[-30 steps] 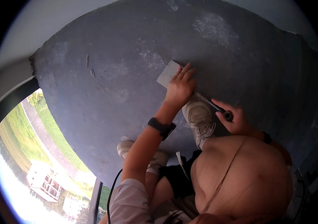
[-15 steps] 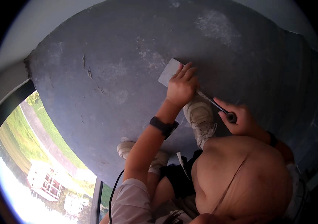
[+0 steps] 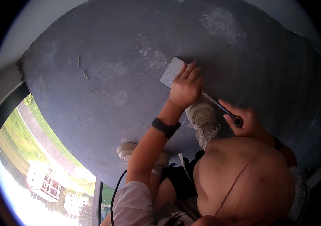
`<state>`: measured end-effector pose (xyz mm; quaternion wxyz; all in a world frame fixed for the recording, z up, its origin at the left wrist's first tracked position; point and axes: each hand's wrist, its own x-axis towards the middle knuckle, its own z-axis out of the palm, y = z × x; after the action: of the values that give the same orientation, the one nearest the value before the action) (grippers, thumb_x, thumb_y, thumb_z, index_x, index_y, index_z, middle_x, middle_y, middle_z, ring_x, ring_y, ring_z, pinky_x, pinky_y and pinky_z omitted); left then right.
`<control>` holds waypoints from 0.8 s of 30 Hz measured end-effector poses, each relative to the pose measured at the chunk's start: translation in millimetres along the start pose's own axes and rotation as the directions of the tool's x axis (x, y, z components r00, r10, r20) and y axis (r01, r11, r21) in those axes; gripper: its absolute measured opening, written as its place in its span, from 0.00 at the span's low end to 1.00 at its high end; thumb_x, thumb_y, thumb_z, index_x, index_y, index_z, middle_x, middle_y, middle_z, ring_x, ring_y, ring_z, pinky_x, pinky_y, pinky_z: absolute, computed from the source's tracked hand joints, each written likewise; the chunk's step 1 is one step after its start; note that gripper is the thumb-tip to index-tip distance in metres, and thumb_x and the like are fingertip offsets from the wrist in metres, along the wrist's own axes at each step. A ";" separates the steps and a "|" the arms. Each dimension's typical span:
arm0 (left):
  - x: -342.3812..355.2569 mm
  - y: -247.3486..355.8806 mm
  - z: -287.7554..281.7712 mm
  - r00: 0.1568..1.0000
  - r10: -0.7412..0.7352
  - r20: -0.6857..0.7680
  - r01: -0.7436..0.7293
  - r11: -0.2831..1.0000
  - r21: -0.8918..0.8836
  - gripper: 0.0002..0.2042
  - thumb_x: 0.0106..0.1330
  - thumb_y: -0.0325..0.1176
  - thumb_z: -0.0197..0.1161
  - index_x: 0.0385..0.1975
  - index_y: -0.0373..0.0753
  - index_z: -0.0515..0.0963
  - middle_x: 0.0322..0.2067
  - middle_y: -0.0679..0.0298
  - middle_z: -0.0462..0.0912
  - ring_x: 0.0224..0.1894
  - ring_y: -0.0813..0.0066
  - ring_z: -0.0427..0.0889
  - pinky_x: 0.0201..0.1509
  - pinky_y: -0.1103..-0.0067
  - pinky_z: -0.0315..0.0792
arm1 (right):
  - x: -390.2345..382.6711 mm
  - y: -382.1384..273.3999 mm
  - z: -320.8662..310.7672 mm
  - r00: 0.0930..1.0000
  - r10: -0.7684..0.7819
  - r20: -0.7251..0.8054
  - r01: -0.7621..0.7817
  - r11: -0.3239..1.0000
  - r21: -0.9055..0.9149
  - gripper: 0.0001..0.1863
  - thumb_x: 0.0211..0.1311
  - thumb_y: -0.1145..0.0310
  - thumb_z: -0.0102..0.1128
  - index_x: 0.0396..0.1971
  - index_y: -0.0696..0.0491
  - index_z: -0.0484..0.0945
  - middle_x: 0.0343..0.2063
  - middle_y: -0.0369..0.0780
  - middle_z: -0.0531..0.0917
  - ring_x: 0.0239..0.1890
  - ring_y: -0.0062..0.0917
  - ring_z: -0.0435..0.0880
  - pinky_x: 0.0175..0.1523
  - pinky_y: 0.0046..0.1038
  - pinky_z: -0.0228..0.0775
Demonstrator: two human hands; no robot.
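the right hand (image 3: pixel 249 122), curling round the dark rod (image 3: pixel 220 105), is edging slightly rightward; the left hand (image 3: pixel 186 87) is pinching the square plate (image 3: pixel 171 71) over the floor (image 3: pixel 134 113), so both are staying held.

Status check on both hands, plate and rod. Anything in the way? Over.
Left hand over pale plate. Right hand gripping dark rod near its round end. Shoe close beside rod; contact unclear.

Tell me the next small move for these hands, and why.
Perhaps push the pale flat plate slightly forward: whitish marks lie on the grey floor just beyond it, the left hand covers its rear edge, and the right hand holds the dark handle in line behind.
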<state>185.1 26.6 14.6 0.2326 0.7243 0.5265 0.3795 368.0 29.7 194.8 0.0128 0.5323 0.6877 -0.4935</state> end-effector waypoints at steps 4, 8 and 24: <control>2.0 2.2 0.8 1.000 -0.003 -0.014 0.003 1.000 -0.004 0.06 0.45 0.28 0.69 0.22 0.42 0.78 0.45 0.61 0.85 0.58 0.60 0.82 0.62 0.59 0.78 | -0.1 -2.0 -2.5 0.999 0.052 0.004 -0.052 0.999 -0.004 0.24 0.64 0.75 0.64 0.60 0.54 0.78 0.26 0.52 0.84 0.19 0.36 0.83 0.27 0.29 0.72; 2.3 1.8 2.5 1.000 -0.006 -0.023 0.006 1.000 0.007 0.07 0.45 0.28 0.70 0.23 0.41 0.78 0.44 0.61 0.85 0.58 0.60 0.82 0.62 0.58 0.78 | 1.4 -7.7 -7.5 0.992 0.123 0.037 -0.122 0.992 -0.026 0.23 0.64 0.74 0.64 0.60 0.52 0.79 0.26 0.52 0.84 0.20 0.36 0.84 0.27 0.30 0.72; 5.2 5.0 3.9 0.999 0.000 -0.043 0.002 0.999 0.052 0.06 0.48 0.29 0.69 0.21 0.42 0.77 0.45 0.61 0.86 0.58 0.58 0.82 0.63 0.57 0.77 | -2.2 3.5 -3.2 0.996 0.068 -0.057 -0.072 0.994 -0.080 0.23 0.64 0.72 0.66 0.60 0.49 0.80 0.22 0.50 0.81 0.16 0.38 0.78 0.24 0.32 0.70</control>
<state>192.0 30.0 17.5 0.2024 0.7216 0.5413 0.3813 373.2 30.2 195.3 0.0332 0.5683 0.6884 -0.4495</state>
